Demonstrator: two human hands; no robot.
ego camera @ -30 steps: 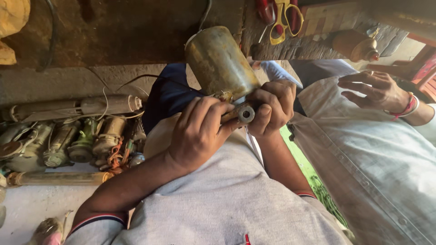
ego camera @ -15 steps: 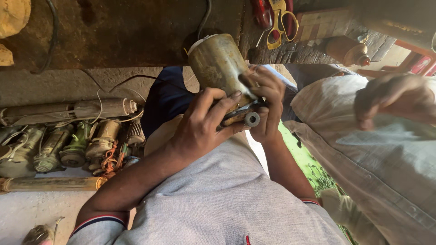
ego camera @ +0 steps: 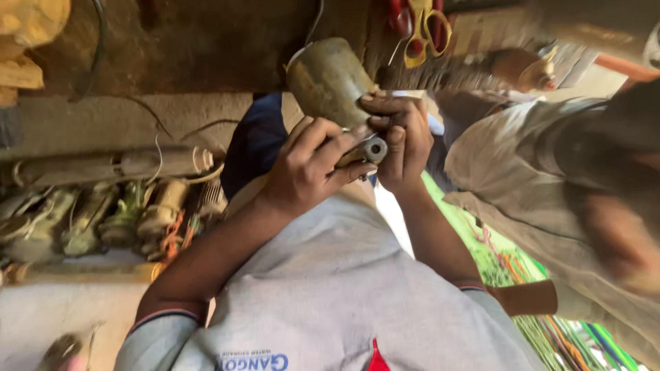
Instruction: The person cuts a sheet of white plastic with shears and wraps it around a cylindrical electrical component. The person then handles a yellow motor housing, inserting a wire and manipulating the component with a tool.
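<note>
The head camera looks down at two hands in the middle of the frame. The left hand (ego camera: 309, 172) wraps its fingers around a short metal shaft (ego camera: 371, 149) that sticks out of a dull, rusty metal can (ego camera: 328, 79). The right hand (ego camera: 402, 137) grips the can's lower end and the shaft from the other side. The can sits just above both hands, near the top middle. At the left, a row of old motor parts (ego camera: 103, 220) lies on a ledge. Yellow scissors (ego camera: 427, 31) hang at the top. Another person's pale sleeve (ego camera: 522, 178) fills the right side.
</note>
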